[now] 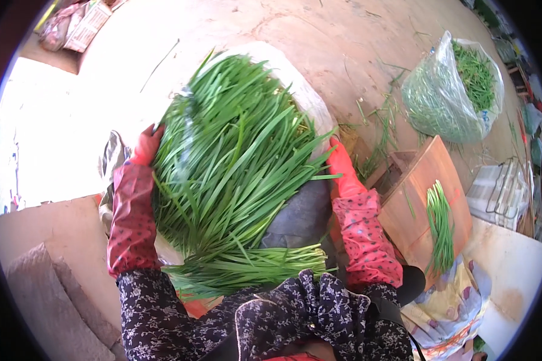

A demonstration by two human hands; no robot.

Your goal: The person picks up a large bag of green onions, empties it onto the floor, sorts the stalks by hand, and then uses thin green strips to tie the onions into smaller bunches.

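Observation:
A large heap of garlic chives (235, 158) lies before me, on and partly over a white plastic sheet or bag (314, 108). My left hand (148, 143), gloved in red, grips the left edge of the heap; a small dark item shows at its fingers. At the right edge, my right hand (340, 155) is in an orange-red glove, its fingertips hidden by leaves and plastic. Closer to my body, a separate bunch of chives (271, 264) lies crosswise, its pale stem ends to the right. My dark-clad leg (298, 216) shows beneath the leaves.
To the right, a tilted wooden board (411, 221) bears a small chive bunch (440, 230). Beyond it stands a clear plastic bag (433, 99) of green trimmings. Loose leaves litter the floor (343, 54). Cardboard (49, 298) lies at left, patterned cloth (451, 307) at lower right.

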